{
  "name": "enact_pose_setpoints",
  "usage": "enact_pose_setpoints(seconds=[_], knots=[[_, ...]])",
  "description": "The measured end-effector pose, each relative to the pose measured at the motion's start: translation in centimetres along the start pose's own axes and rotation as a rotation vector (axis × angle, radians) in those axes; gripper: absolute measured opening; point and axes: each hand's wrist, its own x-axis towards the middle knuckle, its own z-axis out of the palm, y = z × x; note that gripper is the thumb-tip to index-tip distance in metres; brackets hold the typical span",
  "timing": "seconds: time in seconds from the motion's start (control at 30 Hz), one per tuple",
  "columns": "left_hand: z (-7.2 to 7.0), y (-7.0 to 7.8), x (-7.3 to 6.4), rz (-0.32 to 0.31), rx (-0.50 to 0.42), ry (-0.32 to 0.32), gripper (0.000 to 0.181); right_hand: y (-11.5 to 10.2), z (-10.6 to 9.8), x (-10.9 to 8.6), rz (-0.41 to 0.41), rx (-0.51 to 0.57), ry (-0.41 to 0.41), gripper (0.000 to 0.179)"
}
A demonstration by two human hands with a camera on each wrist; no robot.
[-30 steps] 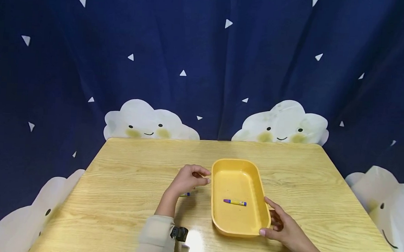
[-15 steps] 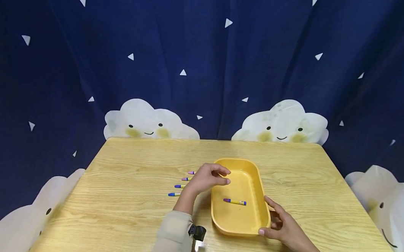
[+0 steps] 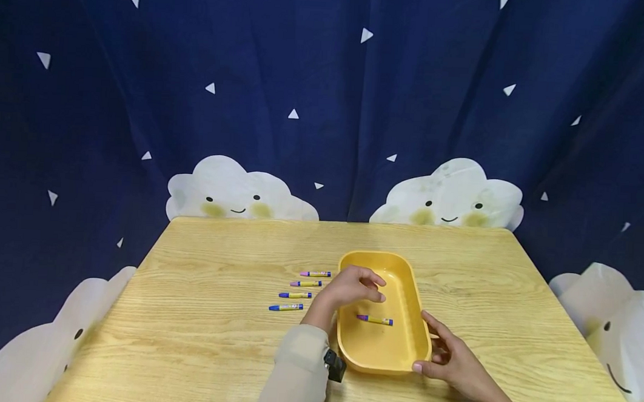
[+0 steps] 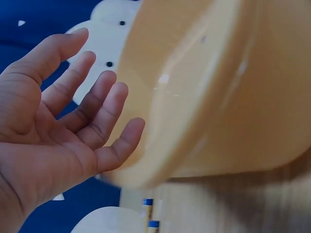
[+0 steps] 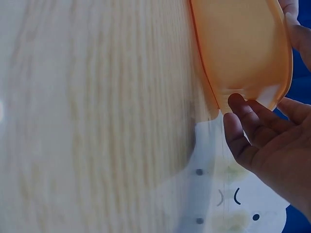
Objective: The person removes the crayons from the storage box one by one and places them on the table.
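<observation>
My left hand [image 3: 353,286] hovers over the left side of a yellow plastic tray [image 3: 382,353], fingers loosely bent and holding nothing. In the left wrist view, that hand [image 4: 73,111] shows its palm and spread fingers beside the tray's rim [image 4: 204,116]. A purple crayon [image 3: 374,320] lies inside the tray, just below the left fingers in the head view. My right hand [image 3: 452,361] holds the tray's near right corner, thumb at the near rim and forefinger along the right side. From the right wrist, its fingers [image 5: 241,109] show bent against the tray's outer wall.
Left of the tray, several crayons lie in a staggered column: a pink one [image 3: 315,274], a second pink one [image 3: 306,283], a blue one [image 3: 295,295] and another blue one [image 3: 286,307]. A dark blue curtain [image 3: 327,104] with clouds hangs behind the wooden table [image 3: 194,340].
My left hand has moved right, from beside the tray's left rim to over its inside, uncovering the crayons on the table. The right hand and tray have stayed put.
</observation>
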Motion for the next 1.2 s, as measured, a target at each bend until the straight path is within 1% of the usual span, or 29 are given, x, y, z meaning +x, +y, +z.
enact_pose_setpoints(seconds=[0.13,0.3,0.43,0.5,0.6,0.67,0.8,0.87,0.97,1.03,1.13,1.2], knots=[[0.7,-0.5,0.9,-0.073,-0.005,-0.03,0.026,0.1,-0.1,0.1,-0.012,0.009,-0.008,0.09],[1.1,-0.7,1.3,-0.177,-0.02,-0.078,0.029,0.2,-0.1,0.0,-0.018,0.021,-0.018,0.089],[1.4,-0.5,1.4,-0.264,0.014,-0.091,0.031,0.4,-0.1,0.0,-0.015,0.034,-0.016,0.09],[1.6,-0.3,1.4,-0.308,0.048,-0.088,0.03,0.4,-0.1,0.0,-0.013,0.035,-0.015,0.09],[1.7,-0.1,1.3,-0.36,0.074,-0.081,0.029,0.4,-0.1,0.0,-0.009,0.036,-0.013,0.09],[1.8,0.0,1.3,-0.379,0.094,-0.084,0.029,0.4,-0.1,0.0,-0.009,0.037,-0.014,0.09],[2.0,-0.1,1.4,-0.393,0.084,-0.094,0.031,0.4,0.0,0.0,-0.007,0.033,-0.012,0.09],[2.3,-0.2,1.4,-0.395,0.071,-0.086,0.032,0.3,0.0,0.0,-0.007,0.025,-0.01,0.089],[2.8,-0.4,1.5,-0.402,0.043,-0.048,0.032,0.3,0.0,0.0,-0.01,0.005,-0.004,0.089],[3.3,-0.5,1.7,-0.407,0.039,-0.008,0.029,0.3,0.0,0.0,-0.01,-0.003,-0.002,0.089],[4.0,-0.6,1.9,-0.413,0.067,0.049,0.024,0.3,0.0,0.0,0.001,-0.01,0.001,0.089],[4.5,-0.8,2.1,-0.414,0.113,0.079,0.021,0.3,0.0,0.0,0.011,-0.01,-0.001,0.089]])
